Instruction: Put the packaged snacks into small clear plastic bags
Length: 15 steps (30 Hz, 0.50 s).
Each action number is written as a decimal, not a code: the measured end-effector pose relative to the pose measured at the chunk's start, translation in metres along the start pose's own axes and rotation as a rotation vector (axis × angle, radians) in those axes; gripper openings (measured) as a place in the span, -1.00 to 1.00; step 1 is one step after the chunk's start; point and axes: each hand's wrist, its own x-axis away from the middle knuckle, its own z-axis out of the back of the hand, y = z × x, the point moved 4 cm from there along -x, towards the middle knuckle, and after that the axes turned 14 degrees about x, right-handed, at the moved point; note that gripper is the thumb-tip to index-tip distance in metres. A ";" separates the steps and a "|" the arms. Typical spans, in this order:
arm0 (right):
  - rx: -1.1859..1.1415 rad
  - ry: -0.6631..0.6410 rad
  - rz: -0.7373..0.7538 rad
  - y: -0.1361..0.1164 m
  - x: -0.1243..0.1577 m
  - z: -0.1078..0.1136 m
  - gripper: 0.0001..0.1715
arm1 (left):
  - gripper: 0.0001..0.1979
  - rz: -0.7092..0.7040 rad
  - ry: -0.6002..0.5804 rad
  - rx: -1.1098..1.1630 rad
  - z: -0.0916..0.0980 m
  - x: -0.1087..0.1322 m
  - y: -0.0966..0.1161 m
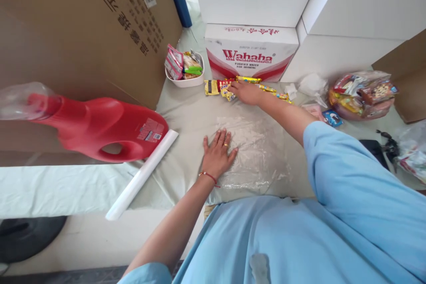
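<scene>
My left hand (pixel 218 155) lies flat with its fingers spread, pressing on the left edge of a clear plastic sheet or bag (pixel 256 153) on the cloth-covered table. Farther back, my right hand (pixel 248 92) reaches over a row of small snacks, its fingers closed at a red-and-yellow snack packet (pixel 227 90). Left of that packet lies a yellow packet with a dark label (pixel 212 88). Thin yellow snack sticks (pixel 248 79) lie behind the right hand, and more yellow sticks (pixel 282 96) lie beside its wrist.
A white bowl (pixel 186 82) of snacks stands back left, before a large cardboard box (pixel 83 31). A red jug (pixel 113 126) and white roll (pixel 143 175) lie left. Behind is a Wahaba-lettered carton (pixel 249 71). A filled snack bag (pixel 362 95) and blue packet (pixel 332 118) sit right.
</scene>
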 end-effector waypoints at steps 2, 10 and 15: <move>-0.062 0.004 -0.066 -0.002 0.005 0.003 -0.45 | -0.27 0.003 0.000 -0.002 0.000 0.000 0.000; -0.798 0.037 -0.507 -0.005 0.079 0.025 -0.76 | -0.28 0.004 0.009 0.036 0.002 0.000 0.002; -1.554 -0.383 -0.532 -0.050 0.142 0.024 -0.65 | -0.29 0.012 0.010 0.051 0.002 -0.001 0.003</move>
